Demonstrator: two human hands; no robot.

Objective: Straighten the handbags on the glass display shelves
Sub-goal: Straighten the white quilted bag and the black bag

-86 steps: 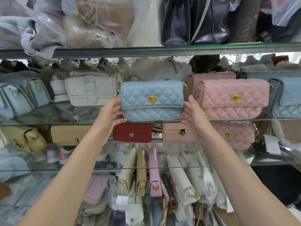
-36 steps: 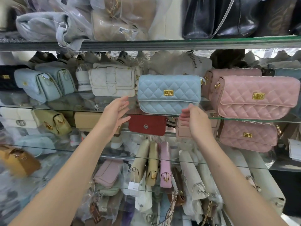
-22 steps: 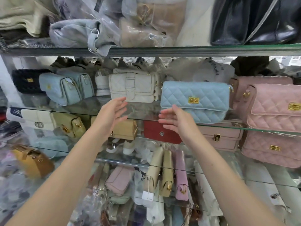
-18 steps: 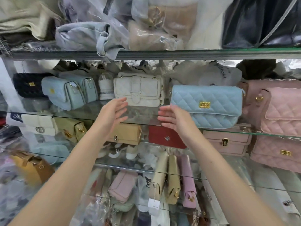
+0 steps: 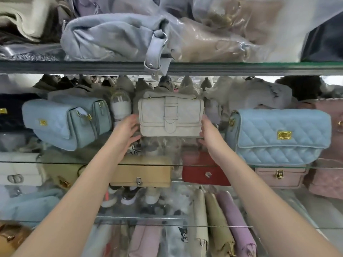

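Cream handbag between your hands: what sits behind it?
Greyish wrapped bundles rise behind the cream handbag; only their tops show. The handbag covers the rest.

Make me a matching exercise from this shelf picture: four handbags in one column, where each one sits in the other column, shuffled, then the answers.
Bags
1. cream bag
2. blue quilted flap bag
3. red bag
4. tan bag

Places
A. shelf below, partly behind the right forearm
B. between left hand and right hand
C. shelf below, partly behind the left forearm
D. same shelf as the hands, right of the right hand

Pairs: 1-B, 2-D, 3-A, 4-C
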